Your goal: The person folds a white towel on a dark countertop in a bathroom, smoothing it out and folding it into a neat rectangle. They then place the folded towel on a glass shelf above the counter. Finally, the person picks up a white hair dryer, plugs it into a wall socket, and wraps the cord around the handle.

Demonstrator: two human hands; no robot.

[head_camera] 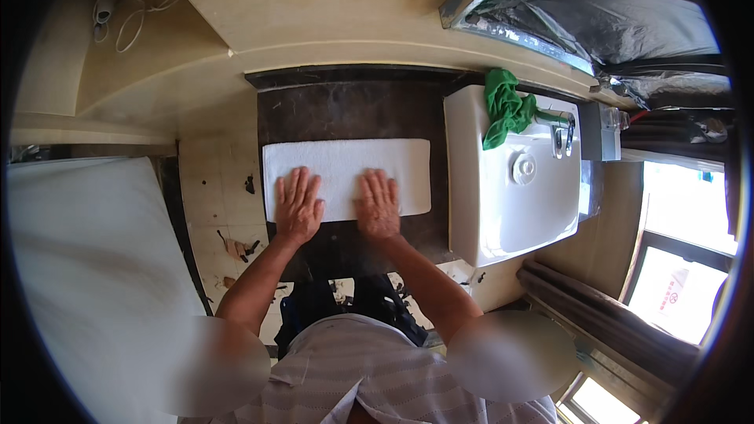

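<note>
A white towel (341, 156), folded into a long rectangle, lies flat on a dark countertop (353, 106). My left hand (299, 206) rests palm down on its left part, fingers spread a little and pointing away from me. Right of the towel's middle, my right hand (378, 203) is also laid palm down on the cloth, its fingers slightly apart and a little blurred. Neither hand grips anything.
Right of the counter stands a white sink (518, 212) with a chrome faucet (559, 123) and a round drain piece. A green cloth (506, 109) hangs over its back rim. At the left is a surface under a white sheet (94, 259); dark debris lies on the tiled floor.
</note>
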